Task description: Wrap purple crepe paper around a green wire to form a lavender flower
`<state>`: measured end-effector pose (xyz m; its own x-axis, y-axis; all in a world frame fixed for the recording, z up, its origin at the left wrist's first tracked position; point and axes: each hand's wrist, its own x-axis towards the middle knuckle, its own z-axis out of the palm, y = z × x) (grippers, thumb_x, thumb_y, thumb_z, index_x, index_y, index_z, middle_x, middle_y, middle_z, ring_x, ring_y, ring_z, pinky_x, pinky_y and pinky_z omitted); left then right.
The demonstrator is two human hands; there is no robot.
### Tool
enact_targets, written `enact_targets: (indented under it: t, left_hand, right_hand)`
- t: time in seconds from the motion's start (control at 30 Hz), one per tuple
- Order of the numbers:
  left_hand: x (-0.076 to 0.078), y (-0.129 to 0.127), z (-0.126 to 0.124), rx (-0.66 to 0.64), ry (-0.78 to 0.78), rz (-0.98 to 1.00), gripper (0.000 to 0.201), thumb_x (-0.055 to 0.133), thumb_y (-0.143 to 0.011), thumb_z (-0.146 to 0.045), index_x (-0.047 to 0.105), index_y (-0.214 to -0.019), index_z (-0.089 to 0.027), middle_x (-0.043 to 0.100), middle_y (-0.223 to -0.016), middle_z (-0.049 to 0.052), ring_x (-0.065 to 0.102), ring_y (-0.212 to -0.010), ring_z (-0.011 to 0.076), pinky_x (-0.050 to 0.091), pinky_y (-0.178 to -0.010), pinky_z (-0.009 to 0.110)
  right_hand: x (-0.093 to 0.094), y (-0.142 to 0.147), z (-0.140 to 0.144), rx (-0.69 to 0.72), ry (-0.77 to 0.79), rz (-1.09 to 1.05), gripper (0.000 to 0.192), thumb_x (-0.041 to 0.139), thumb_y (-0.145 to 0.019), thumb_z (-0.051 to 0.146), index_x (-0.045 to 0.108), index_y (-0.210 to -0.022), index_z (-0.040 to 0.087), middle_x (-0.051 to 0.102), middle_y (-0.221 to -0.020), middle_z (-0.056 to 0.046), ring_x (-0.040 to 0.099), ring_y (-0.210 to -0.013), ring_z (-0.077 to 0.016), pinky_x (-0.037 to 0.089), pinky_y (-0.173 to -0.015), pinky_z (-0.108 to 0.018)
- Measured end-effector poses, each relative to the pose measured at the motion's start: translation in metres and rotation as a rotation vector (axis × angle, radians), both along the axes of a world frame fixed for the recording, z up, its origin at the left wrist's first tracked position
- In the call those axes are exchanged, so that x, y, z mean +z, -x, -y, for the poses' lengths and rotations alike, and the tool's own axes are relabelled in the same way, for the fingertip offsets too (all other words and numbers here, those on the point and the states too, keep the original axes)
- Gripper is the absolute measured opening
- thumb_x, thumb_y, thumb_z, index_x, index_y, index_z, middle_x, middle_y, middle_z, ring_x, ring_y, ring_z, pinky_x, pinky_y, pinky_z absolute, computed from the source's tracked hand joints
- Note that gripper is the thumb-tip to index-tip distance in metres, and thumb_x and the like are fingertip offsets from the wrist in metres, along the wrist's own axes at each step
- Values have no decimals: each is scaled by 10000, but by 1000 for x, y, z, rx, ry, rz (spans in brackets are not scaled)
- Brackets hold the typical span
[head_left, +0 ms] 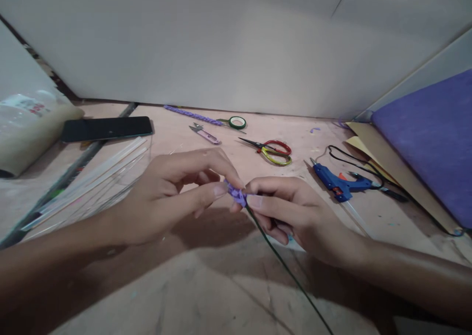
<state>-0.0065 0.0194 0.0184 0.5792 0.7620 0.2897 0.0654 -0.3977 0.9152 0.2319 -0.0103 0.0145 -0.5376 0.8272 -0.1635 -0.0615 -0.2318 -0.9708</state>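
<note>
A thin dark green wire stem (283,266) runs from the bottom edge of the view up to the two hands, which meet over the pinkish worktable (206,295). At the stem's top end sits a small purple bud of folded material (236,195), caught between both sets of fingertips. The left hand (173,197) pinches the bud from the left with thumb and forefinger pressed together on it, the other fingers curled loosely behind. The right hand (291,209) nips the bud's right side with thumb and forefinger, and the stem passes down under its palm. Beyond the hands lie red-and-yellow scissors (275,151), a pink thread snipper (204,133), a roll of green floral tape (237,123) and a purple braided strip (191,115). A blue glue gun (337,180) lies to the right, near purple sheet (431,138). To the left are clear glue sticks (92,178) and a black phone (106,127).
</note>
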Motion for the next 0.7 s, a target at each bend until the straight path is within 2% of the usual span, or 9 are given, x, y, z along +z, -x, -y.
enact_targets:
  t: [0.13,0.23,0.37,0.43,0.53,0.6,0.7]
  left_hand:
    - [-4,2,-1,-7,-7,48,100,669,-1004,-185,705,-1064,-257,682,-1159,10,647,-792,117,550,-675,245]
    - [-6,0,2,31,32,11,254,743,-963,-287,590,-1166,-274,630,-1274,31,650,-939,155,549,-703,242]
    - [-9,-12,9,93,144,-143,403,840,-928,-405,566,-1184,-255,677,-1027,1,622,-754,132,521,-608,231]
    - [-12,-18,11,81,184,-166,354,857,-915,-425,614,-1084,-230,719,-907,-8,649,-722,144,510,-598,238]
    - [-13,-24,11,71,250,-157,211,808,-948,-352,677,-900,-195,763,-808,-2,687,-736,152,518,-635,237]
    - [-13,-26,10,84,360,-110,180,787,-944,-288,683,-845,-179,775,-771,1,694,-705,138,534,-643,223]
    - [-13,-27,8,94,581,-43,171,812,-892,-253,665,-851,-175,788,-697,4,705,-619,127,530,-583,188]
  right_hand:
    - [-7,1,-3,-54,-44,19,193,713,-1014,312,737,-895,161,512,-600,84,385,-468,-27,285,-425,-157]
    - [-10,3,-5,-96,-75,70,235,731,-1005,368,691,-881,172,606,-582,68,404,-401,-30,281,-379,-152]
    - [-8,4,-7,-114,-46,93,330,853,-903,446,668,-841,180,662,-579,55,511,-371,-64,375,-351,-158]
    - [-8,5,-8,-107,-28,80,366,889,-871,461,655,-818,184,684,-587,49,556,-378,-78,419,-364,-166]
    - [-12,5,-9,-80,-30,76,378,838,-923,513,664,-855,184,763,-660,8,602,-390,-84,431,-394,-168]
    - [-16,4,-10,-86,-68,79,370,791,-964,525,677,-882,183,787,-695,-7,621,-402,-88,432,-401,-174]
    - [-20,2,-11,-157,-169,79,329,766,-990,476,686,-873,179,804,-742,-23,659,-453,-106,502,-439,-204]
